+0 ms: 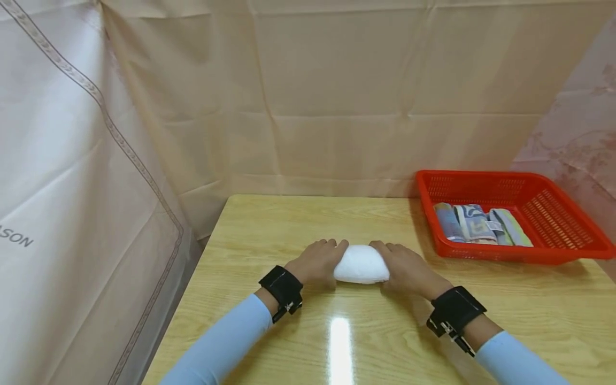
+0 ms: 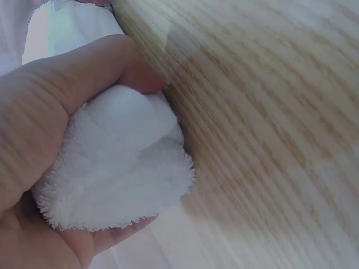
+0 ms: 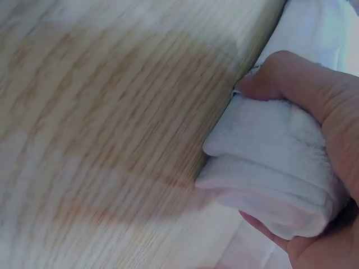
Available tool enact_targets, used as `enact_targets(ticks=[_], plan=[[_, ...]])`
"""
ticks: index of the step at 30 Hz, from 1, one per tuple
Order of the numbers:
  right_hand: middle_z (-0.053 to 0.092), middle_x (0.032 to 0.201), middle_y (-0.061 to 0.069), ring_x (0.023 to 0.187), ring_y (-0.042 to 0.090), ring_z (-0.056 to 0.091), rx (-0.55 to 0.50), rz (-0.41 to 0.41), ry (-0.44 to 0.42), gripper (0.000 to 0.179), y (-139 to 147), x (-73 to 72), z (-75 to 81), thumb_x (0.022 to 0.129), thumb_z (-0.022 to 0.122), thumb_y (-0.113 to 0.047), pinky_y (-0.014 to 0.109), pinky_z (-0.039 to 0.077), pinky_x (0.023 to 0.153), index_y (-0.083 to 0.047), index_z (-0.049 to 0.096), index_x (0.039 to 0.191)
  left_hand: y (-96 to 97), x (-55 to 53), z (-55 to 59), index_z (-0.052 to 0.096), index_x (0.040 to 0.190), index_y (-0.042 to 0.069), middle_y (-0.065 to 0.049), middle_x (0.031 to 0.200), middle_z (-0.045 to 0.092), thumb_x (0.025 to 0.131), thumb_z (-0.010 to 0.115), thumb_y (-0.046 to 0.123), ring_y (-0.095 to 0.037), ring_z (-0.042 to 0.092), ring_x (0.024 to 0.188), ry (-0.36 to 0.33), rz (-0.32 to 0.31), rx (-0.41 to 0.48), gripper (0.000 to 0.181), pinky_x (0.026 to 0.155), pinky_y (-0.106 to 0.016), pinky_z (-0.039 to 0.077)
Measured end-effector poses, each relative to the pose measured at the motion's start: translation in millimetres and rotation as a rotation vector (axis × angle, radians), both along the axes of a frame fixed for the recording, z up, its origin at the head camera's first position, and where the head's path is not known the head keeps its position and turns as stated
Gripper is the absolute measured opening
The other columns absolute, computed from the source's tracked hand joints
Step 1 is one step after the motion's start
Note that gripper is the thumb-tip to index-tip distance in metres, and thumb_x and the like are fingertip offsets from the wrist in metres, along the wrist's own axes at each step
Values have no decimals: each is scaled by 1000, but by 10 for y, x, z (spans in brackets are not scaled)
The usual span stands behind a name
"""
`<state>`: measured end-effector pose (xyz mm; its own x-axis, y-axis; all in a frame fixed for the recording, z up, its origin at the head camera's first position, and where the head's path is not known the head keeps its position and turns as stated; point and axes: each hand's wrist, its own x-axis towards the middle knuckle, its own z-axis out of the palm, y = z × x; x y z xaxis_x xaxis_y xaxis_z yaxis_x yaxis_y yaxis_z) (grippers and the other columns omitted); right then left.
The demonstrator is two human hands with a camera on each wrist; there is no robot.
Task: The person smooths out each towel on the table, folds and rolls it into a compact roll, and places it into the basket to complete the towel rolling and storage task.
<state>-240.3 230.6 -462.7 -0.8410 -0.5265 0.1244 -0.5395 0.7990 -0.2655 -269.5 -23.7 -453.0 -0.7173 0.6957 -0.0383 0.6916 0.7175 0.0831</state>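
Observation:
A white fluffy towel (image 1: 361, 264), folded into a thick roll, lies at the middle of the wooden table. My left hand (image 1: 318, 263) grips its left end, and my right hand (image 1: 408, 270) grips the right end. In the left wrist view, the thumb bends over the towel (image 2: 120, 162) while fingers pass beneath its fuzzy edge. Stacked folds of the towel (image 3: 269, 151) show in the right wrist view, with the right thumb across the top and fingers under the end. Both wrists wear black straps.
A red plastic basket (image 1: 568, 254) stands at the table's back right, holding several rolled patterned towels (image 1: 476, 224). The wooden table (image 1: 269, 224) reaches back to a beige cloth (image 1: 337, 96). A pale curtain (image 1: 86, 214) hangs along the left side.

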Motion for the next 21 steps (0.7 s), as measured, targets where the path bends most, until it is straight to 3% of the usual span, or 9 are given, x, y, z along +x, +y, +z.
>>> enact_targets(ticks=[5,9,12,17,19,21], plan=[[67,111,13,95,30,65,-11,-10,-54,90,11,-12,7,64,99,-25,56,54,88,-8,49,137,-5,-9,-4,50,134,10,-8,108,63,68,94,30,-24,63,93,-29,2,23,82,80,-37,55],[68,112,10,96,26,66,-29,7,-45,91,26,-28,-29,65,99,-36,52,54,88,-7,51,137,-11,-34,-37,52,127,11,-6,101,63,65,96,32,-19,62,86,-41,-4,49,79,73,-34,55],[69,110,7,94,24,66,-36,24,-15,85,40,-48,-62,67,97,-33,51,55,87,-7,53,135,-17,-43,-62,53,125,11,-5,99,63,63,96,33,-19,62,84,-29,-15,60,78,71,-33,55],[70,107,7,91,24,67,-24,27,76,77,60,-63,-64,69,94,-28,49,56,84,-7,55,132,-66,-42,-98,50,138,10,-10,114,64,67,94,40,-24,63,98,45,-33,80,89,83,-38,55],[71,105,10,89,26,68,-16,18,122,79,73,-45,-17,69,94,-29,50,57,82,-6,55,133,-115,-37,-101,44,148,9,-13,127,62,69,93,47,-28,61,111,96,-19,127,101,94,-42,52],[71,105,13,88,28,69,-21,-12,166,80,98,-25,66,68,94,-28,53,57,81,-4,54,134,-172,-37,-85,38,153,6,-17,136,57,68,93,54,-32,57,121,156,38,226,112,100,-47,49]])
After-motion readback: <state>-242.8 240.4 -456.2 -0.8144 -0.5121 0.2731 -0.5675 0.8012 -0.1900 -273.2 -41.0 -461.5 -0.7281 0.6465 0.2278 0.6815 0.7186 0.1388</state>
